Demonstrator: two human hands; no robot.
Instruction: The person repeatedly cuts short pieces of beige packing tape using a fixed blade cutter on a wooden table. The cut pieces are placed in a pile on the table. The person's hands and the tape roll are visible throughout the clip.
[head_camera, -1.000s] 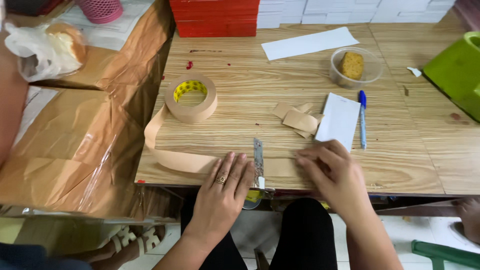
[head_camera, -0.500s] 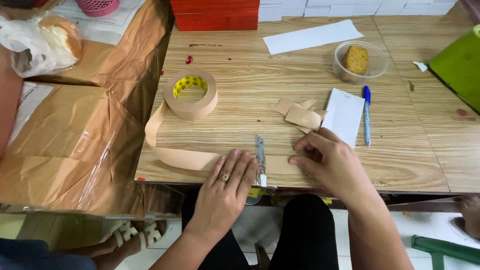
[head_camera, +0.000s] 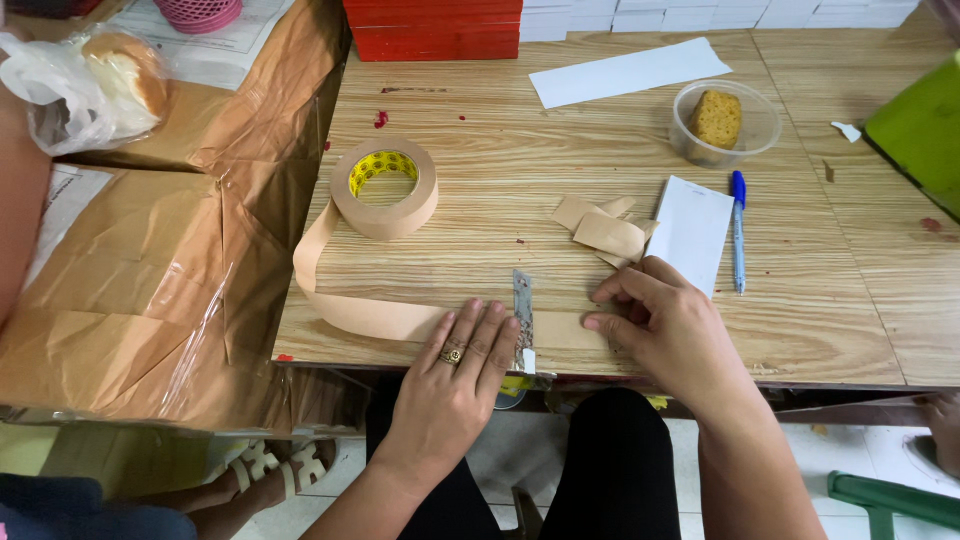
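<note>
Left hand (head_camera: 455, 372) lies flat, fingers together, pinning the brown tape strip (head_camera: 360, 312) to the desk (head_camera: 800, 300) beside the cutter blade (head_camera: 522, 318). Right hand (head_camera: 665, 335), since a second ago, has curled its fingers onto the strip's free end right of the blade.

Left hand (head_camera: 462, 362) is pressing the brown tape strip (head_camera: 365, 315) flat at the surface's (head_camera: 800, 300) near edge, right hand (head_camera: 665, 330) pinching it beside a blade (head_camera: 522, 305)
</note>
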